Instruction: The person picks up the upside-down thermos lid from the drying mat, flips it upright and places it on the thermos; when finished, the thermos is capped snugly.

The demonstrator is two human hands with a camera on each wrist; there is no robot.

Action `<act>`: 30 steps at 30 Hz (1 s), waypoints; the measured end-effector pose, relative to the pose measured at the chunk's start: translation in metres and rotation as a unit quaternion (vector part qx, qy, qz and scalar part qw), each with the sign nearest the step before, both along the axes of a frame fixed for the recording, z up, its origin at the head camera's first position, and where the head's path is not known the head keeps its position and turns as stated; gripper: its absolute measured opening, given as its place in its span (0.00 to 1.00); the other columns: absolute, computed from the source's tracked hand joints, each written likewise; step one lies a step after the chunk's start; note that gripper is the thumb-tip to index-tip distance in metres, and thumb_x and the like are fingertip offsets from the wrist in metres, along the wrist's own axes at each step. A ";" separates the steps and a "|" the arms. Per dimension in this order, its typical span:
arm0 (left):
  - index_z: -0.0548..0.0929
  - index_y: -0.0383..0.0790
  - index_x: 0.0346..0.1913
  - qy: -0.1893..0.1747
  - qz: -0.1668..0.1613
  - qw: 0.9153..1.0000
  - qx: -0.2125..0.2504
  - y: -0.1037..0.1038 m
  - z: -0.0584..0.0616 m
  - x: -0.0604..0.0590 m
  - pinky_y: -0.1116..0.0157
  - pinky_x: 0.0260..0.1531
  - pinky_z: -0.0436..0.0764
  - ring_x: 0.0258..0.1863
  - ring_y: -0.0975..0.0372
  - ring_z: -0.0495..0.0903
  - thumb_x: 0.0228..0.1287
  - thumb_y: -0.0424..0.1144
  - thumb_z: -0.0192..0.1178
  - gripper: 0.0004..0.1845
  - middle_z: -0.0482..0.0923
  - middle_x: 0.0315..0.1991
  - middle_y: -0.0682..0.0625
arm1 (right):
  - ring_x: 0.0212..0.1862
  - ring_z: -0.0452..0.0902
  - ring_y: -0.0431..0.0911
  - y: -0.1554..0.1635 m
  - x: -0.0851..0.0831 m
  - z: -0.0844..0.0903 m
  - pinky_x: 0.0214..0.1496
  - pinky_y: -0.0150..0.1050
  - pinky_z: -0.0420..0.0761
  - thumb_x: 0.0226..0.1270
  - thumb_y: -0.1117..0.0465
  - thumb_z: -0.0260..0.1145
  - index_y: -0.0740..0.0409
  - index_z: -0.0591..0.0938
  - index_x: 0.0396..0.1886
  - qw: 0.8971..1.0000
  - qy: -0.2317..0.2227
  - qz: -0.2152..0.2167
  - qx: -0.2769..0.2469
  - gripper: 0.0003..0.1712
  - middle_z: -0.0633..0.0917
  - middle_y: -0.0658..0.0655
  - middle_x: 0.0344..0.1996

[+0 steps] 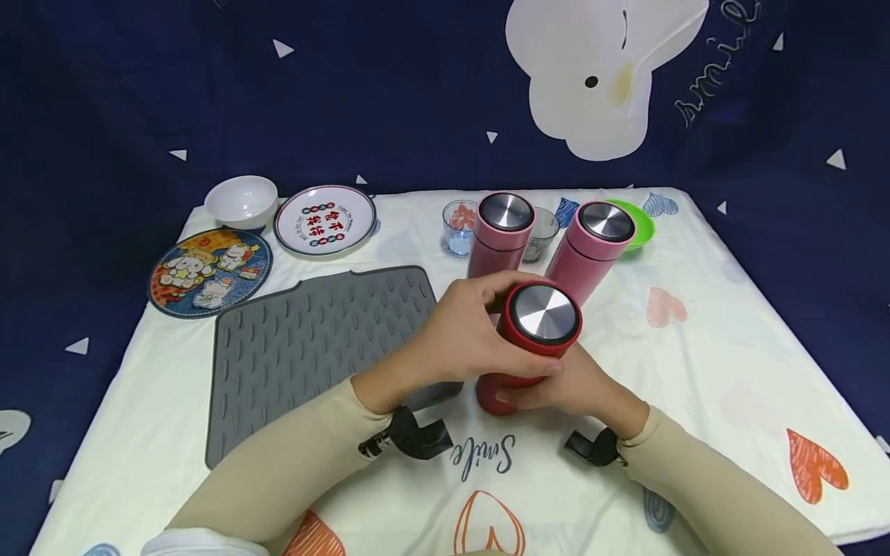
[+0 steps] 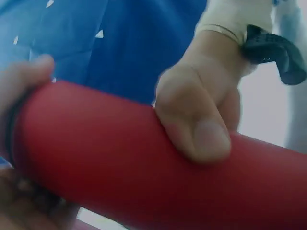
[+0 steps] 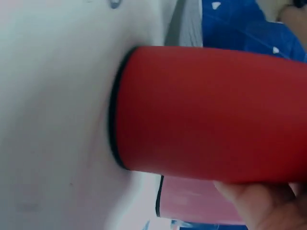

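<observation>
Red flask (image 1: pixel 531 347) upright on the cloth (image 1: pixel 695 363); left hand (image 1: pixel 462 336) clamped round its lid (image 1: pixel 545 315), right hand (image 1: pixel 570 386) gripping the body. Lid still seated, probably unopened.

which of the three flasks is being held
The red flask, nearest the camera: left hand grips its lid end, right hand its body. Both pink flasks stand untouched behind.

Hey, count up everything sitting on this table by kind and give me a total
Flasks: 3, one red flask gripped by the left hand and right hand, two pink flasks
Plates: 2, cartoon plate, white plate
Bowls: 2, white bowl, green bowl
Glass cups: 2
Grey mat: 1
Total: 10
</observation>
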State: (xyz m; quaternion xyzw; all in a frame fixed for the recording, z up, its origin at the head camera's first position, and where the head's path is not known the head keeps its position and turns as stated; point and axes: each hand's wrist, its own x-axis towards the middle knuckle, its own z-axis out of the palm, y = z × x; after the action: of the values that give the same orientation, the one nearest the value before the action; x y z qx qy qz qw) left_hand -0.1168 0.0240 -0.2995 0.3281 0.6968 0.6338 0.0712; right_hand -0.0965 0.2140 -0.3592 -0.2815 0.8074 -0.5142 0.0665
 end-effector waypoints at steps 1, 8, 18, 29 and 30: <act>0.80 0.42 0.57 -0.008 -0.028 1.000 0.005 -0.001 -0.002 -0.005 0.62 0.48 0.79 0.44 0.64 0.82 0.37 0.36 0.82 0.37 0.84 0.42 0.57 | 0.49 0.76 0.46 0.003 -0.002 -0.004 0.53 0.40 0.75 0.44 0.61 0.83 0.52 0.77 0.55 1.000 -0.002 0.005 0.002 0.36 0.81 0.47 0.48; 0.78 0.40 0.60 -0.041 -0.123 0.991 -0.014 -0.003 -0.001 -0.023 0.61 0.48 0.80 0.46 0.60 0.81 0.39 0.33 0.81 0.38 0.83 0.46 0.54 | 0.47 0.77 0.45 0.008 -0.009 -0.008 0.52 0.41 0.77 0.44 0.60 0.82 0.50 0.77 0.53 0.999 0.009 0.030 0.006 0.34 0.81 0.47 0.46; 0.64 0.50 0.71 0.039 -0.078 0.988 -0.129 -0.025 0.005 0.002 0.64 0.58 0.73 0.57 0.66 0.74 0.49 0.48 0.77 0.47 0.74 0.57 0.60 | 0.48 0.80 0.45 0.035 0.002 -0.005 0.54 0.36 0.76 0.46 0.66 0.81 0.54 0.79 0.54 0.999 0.014 0.026 -0.015 0.33 0.85 0.51 0.47; 0.73 0.45 0.66 0.050 -0.125 0.905 -0.404 -0.093 -0.027 0.023 0.59 0.58 0.72 0.56 0.65 0.75 0.60 0.55 0.68 0.34 0.77 0.58 0.55 | 0.47 0.81 0.42 0.139 -0.020 0.036 0.46 0.29 0.77 0.50 0.78 0.73 0.69 0.76 0.52 0.985 0.012 -0.171 0.029 0.27 0.85 0.59 0.45; 0.74 0.44 0.65 0.041 -0.131 0.896 -0.422 -0.096 -0.029 0.024 0.58 0.59 0.71 0.58 0.64 0.74 0.60 0.55 0.67 0.33 0.76 0.59 0.54 | 0.47 0.81 0.42 0.144 -0.026 0.035 0.45 0.29 0.77 0.52 0.77 0.73 0.68 0.75 0.53 0.982 0.004 -0.187 0.030 0.27 0.85 0.57 0.45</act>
State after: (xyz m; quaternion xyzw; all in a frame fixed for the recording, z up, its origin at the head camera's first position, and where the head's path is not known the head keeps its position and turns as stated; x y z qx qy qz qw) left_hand -0.0927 -0.0722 -0.3290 0.3815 0.8518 0.2513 0.2564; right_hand -0.1228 0.3582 -0.3239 -0.1254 0.8609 -0.4925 -0.0254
